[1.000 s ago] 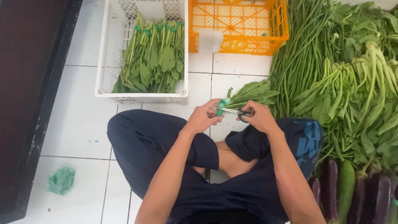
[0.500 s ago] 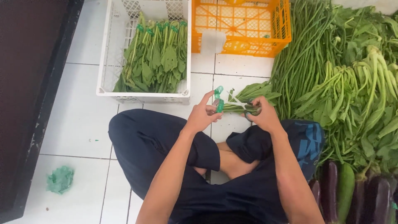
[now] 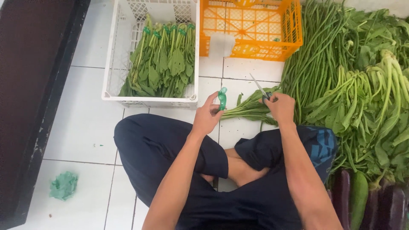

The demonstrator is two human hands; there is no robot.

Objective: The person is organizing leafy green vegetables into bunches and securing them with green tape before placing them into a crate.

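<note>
Pinching green tape (image 3: 222, 98) in left hand (image 3: 207, 117), right hand (image 3: 281, 107) fingers closed around scissors (image 3: 260, 87)

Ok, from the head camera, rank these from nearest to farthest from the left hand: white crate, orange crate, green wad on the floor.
From the left hand:
1. White crate, just ahead, slightly left.
2. Orange crate, ahead and right.
3. Green wad, far left, back by the knee.

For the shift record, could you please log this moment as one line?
left hand: grips green tape on greens bundle | right hand: holds scissors, blades up | white crate: tied bundles inside
</note>
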